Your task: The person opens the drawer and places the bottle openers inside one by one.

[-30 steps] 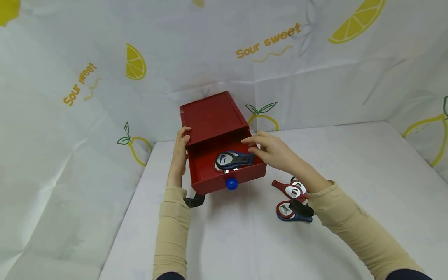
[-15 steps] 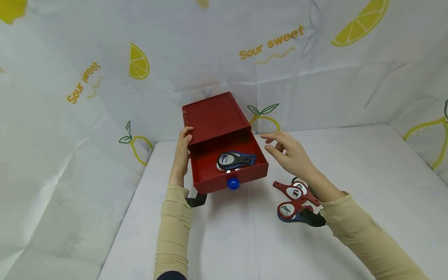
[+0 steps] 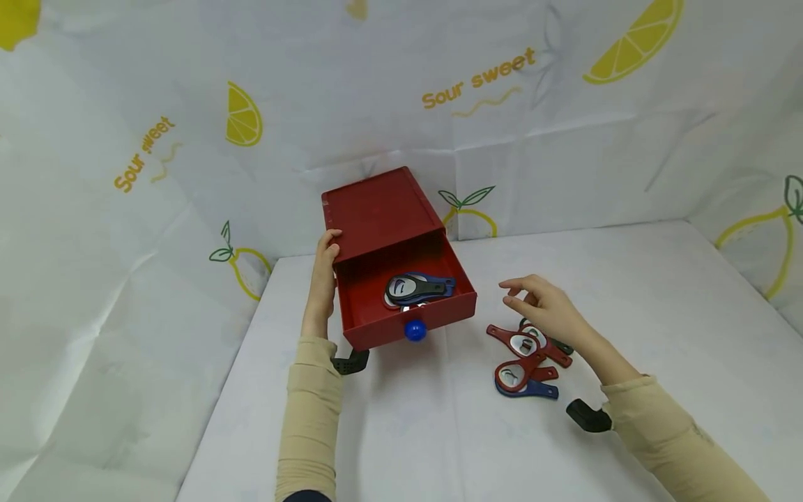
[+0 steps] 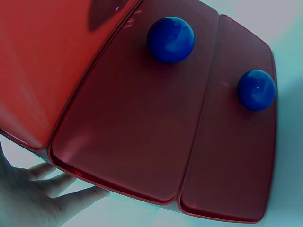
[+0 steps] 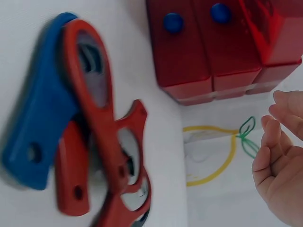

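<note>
A red drawer cabinet with blue knobs stands at the back of the table, its top drawer pulled out. Inside that drawer lie several bottle openers, a black one uppermost. My left hand rests against the cabinet's left side; in the left wrist view its fingers touch the side wall. My right hand hovers to the right of the drawer, fingers loosely bent, holding nothing. Below it on the table is a loose pile of red, blue and dark bottle openers.
Two shut lower drawers with blue knobs sit under the pulled-out one. A white cloth printed with lemons covers the table and the wall behind. A black wrist-camera mount hangs below the right sleeve.
My right hand has moved away from the drawer, rightward and toward me, to above the bottle opener pile. The left hand and the cabinet stay in place.
</note>
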